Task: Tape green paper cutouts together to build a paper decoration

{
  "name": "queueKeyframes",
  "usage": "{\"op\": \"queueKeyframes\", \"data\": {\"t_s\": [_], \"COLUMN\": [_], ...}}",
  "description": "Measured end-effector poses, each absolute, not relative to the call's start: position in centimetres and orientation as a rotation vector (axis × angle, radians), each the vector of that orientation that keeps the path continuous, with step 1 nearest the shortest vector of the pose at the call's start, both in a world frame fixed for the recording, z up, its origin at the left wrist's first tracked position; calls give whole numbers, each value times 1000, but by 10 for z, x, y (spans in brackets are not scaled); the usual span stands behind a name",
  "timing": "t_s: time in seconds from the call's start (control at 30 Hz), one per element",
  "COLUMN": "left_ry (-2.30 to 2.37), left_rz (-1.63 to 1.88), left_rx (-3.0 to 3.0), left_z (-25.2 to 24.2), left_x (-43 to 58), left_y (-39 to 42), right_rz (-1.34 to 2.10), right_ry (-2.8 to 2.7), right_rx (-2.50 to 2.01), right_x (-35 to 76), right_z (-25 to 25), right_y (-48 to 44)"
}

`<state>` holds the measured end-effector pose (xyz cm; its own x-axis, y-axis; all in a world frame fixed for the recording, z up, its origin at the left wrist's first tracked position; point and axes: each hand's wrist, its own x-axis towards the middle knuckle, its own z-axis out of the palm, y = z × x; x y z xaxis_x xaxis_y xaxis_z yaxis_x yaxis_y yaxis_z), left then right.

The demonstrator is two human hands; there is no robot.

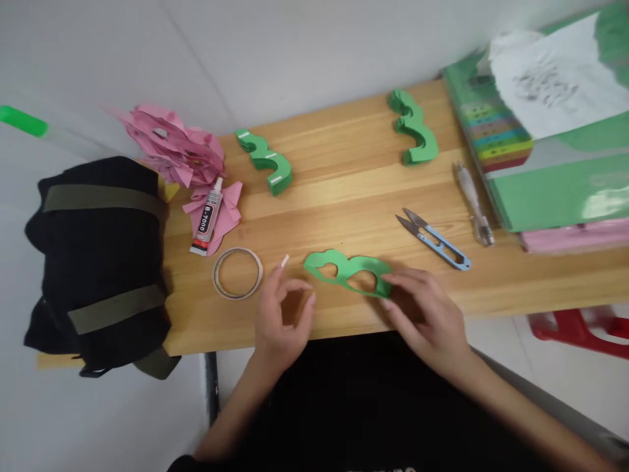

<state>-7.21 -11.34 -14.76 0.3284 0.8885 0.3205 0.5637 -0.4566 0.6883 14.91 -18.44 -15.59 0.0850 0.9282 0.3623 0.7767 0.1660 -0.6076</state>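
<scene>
My right hand pinches the right end of a wavy green paper cutout between thumb and fingers. Two openings show in the cutout, which lies level over the table's front part. My left hand is just left of it, thumb and index finger curved with a small gap between their tips. A short white strip sticks up at one of its fingertips; whether it is stuck there or gripped I cannot tell. Further back are a green wavy stack with white strips and another green wavy stack.
A tape roll lies by my left hand. Behind it are a B-7000 glue tube and pink paper scraps. Blue thread snips, a pen and green sheets lie right. A black bag stands left.
</scene>
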Motion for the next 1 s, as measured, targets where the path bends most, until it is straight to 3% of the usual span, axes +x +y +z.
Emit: {"op": "queueKeyframes", "data": {"t_s": [0.13,0.3,0.47,1.0], "left_ry": [942,492,372,365], "left_rz": [702,378,209,126], "left_rx": [2496,2895,2900,2792], "left_z": [-141,-143,-147,-150], "left_x": [-75,-83,-87,-87], "left_y": [-110,-93,-78,-71], "right_rz": [66,-147,19,186], "right_ry": [-1550,-1836,-2163,-2390], "right_rx": [-1805,-1570,-1325,-1433], "right_x": [153,157,159,164], "right_z": [-156,-155,-157,-160], "right_y": [-183,-190,-196,-185]}}
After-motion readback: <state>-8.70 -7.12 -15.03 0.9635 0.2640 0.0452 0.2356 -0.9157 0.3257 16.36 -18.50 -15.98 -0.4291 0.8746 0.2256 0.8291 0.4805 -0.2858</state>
